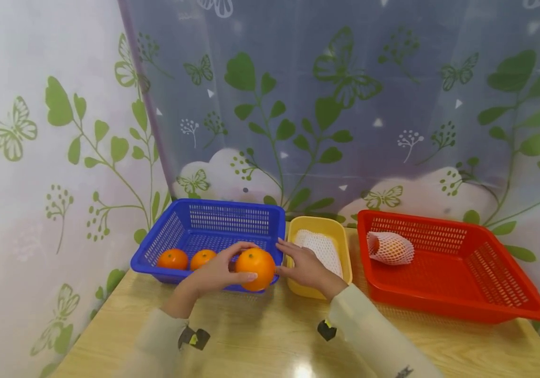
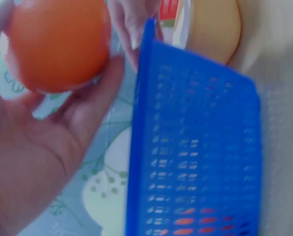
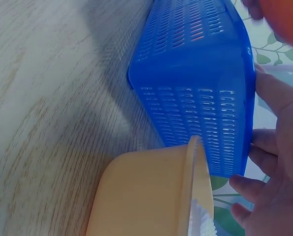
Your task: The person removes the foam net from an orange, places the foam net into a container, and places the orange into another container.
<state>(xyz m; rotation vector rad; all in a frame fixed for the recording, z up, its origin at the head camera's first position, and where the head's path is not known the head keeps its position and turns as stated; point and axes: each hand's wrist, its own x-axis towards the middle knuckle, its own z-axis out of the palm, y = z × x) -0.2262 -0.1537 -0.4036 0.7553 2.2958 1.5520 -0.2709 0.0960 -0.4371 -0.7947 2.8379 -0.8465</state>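
My left hand [image 1: 219, 270] grips an orange [image 1: 255, 269] between thumb and fingers, above the front right corner of the blue basket [image 1: 232, 205]. The left wrist view shows that orange [image 2: 60, 44] higher than the basket's rim. Inside the basket, toward the front, lie two more oranges, one at the left [image 1: 172, 259] and one [image 1: 202, 258] partly behind my left hand. My right hand [image 1: 308, 265] reaches over the yellow bin [image 1: 318, 220], holding nothing. In the right wrist view its fingers [image 3: 264, 160] are spread at the blue basket's right rim.
White foam netting [image 1: 319, 249] lies in the yellow bin, which stands right beside the blue basket. On the right is a red basket [image 1: 444, 289] with a fruit in a foam net [image 1: 391, 248]. A patterned curtain [image 1: 270, 105] hangs behind the wooden table [image 1: 260, 336].
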